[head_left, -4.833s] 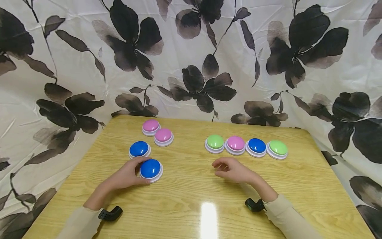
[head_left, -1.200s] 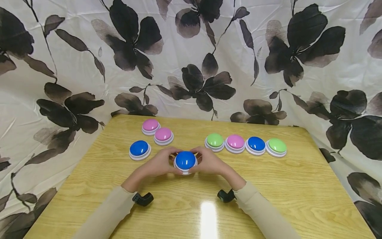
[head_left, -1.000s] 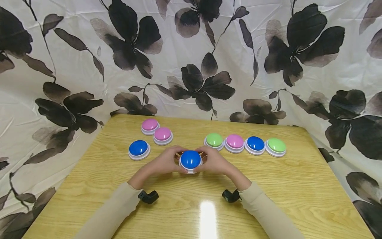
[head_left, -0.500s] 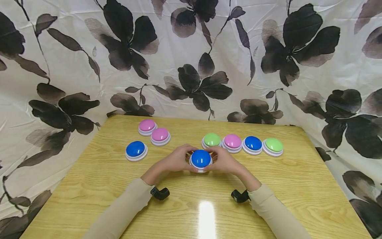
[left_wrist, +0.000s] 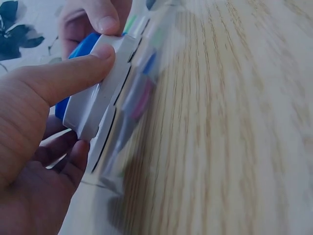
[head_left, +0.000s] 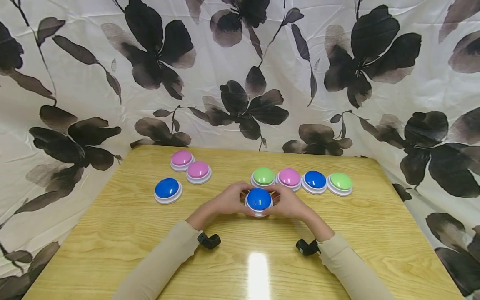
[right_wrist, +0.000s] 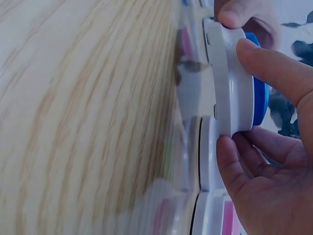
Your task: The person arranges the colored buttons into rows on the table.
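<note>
Both hands hold one blue push button with a white round base, in front of the left end of a row of buttons. My left hand grips its left side and my right hand its right side. In the left wrist view the left thumb lies on the white base, with fingers curled beneath. The right wrist view shows the right thumb on the base rim and fingertips on the opposite side. The button appears slightly above the table. The hands partly cover the green button behind.
Right of that green button, the row continues with a pink button, a blue button and another green button. On the left of the wooden table are two pink buttons and a blue button. Floral cloth hangs behind.
Earlier the left hand alone gripped the blue button at the left, with the right hand holding nothing. Then both hands held it, and they have carried it rightward. The head view shifted slightly.
</note>
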The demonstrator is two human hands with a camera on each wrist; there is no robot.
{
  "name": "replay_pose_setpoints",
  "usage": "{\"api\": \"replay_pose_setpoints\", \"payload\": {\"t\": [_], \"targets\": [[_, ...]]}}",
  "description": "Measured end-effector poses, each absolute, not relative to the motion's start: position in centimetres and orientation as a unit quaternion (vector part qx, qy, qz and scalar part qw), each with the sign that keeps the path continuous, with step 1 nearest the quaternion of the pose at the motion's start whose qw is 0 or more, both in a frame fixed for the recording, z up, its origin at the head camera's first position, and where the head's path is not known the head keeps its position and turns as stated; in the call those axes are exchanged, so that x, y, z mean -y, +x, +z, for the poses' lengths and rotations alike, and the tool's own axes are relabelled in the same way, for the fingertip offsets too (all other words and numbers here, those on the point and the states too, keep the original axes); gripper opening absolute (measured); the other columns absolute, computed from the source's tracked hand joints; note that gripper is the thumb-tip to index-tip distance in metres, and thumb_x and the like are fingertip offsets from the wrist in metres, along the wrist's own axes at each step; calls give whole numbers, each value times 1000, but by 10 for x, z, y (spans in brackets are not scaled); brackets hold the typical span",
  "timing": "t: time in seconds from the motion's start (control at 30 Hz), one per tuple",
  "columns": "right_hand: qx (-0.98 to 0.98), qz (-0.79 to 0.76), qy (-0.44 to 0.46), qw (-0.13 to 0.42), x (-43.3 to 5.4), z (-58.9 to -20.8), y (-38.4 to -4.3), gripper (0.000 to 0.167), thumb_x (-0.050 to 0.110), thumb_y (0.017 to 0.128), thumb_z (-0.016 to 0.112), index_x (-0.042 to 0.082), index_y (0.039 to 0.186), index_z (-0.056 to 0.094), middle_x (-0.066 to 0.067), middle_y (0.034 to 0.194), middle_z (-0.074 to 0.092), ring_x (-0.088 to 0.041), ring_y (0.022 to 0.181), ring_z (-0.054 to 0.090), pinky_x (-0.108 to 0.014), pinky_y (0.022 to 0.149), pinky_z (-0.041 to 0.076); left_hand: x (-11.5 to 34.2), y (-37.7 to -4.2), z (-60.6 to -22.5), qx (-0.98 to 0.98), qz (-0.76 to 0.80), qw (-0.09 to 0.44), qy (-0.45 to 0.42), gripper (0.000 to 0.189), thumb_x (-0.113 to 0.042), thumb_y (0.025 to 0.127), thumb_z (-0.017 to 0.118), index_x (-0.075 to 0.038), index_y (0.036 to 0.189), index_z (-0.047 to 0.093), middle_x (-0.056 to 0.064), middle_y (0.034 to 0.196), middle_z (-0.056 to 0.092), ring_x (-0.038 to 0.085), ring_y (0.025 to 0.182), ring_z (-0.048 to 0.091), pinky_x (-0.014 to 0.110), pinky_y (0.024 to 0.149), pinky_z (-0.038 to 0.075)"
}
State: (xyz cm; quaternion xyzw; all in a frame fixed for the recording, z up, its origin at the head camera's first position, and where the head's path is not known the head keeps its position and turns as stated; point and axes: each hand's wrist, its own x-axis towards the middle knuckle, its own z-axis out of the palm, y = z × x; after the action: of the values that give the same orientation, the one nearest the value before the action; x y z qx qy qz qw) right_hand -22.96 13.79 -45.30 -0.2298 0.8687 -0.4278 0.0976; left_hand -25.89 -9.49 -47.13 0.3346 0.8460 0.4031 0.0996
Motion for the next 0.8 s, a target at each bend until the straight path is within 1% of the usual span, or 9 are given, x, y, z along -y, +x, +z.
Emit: {"api": "replay_pose_setpoints", "payload": {"t": [0.2, 0.37, 0.6, 0.8], "targets": [[-873, -422, -227, 94, -146, -456, -232, 66, 22, 70, 89, 7, 127, 60, -3, 109, 61, -21, 96, 56, -32, 83, 52, 87, -263, -475, -843, 404, 111, 336, 77, -30, 68, 90, -7, 133, 56, -2, 114, 59, 11, 101, 56, 25, 85, 50], [-874, -421, -222, 100, -149, -457, -233, 66, 22, 70, 89, 6, 127, 60, -4, 108, 60, -22, 95, 56, -32, 82, 53, 83, -266, -477, -840, 407, 121, 339, 79, -34, 68, 90, -8, 134, 54, -3, 117, 58, 11, 103, 56, 24, 87, 49], [-867, -434, -220, 106, -150, -461, -236, 65, 21, 70, 90, 6, 126, 60, -5, 107, 61, -22, 93, 57, -31, 80, 53, 81, -269, -479, -838, 403, 118, 348, 79, -33, 69, 90, -6, 134, 55, 0, 119, 57, 12, 105, 56, 24, 89, 49], [-865, -437, -220, 109, -150, -464, -238, 65, 20, 70, 90, 4, 125, 59, -7, 106, 61, -23, 91, 57, -31, 78, 53, 80, -270, -482, -840, 394, 117, 354, 78, -34, 70, 89, -8, 135, 54, -1, 121, 57, 11, 107, 55, 23, 90, 47]]}}
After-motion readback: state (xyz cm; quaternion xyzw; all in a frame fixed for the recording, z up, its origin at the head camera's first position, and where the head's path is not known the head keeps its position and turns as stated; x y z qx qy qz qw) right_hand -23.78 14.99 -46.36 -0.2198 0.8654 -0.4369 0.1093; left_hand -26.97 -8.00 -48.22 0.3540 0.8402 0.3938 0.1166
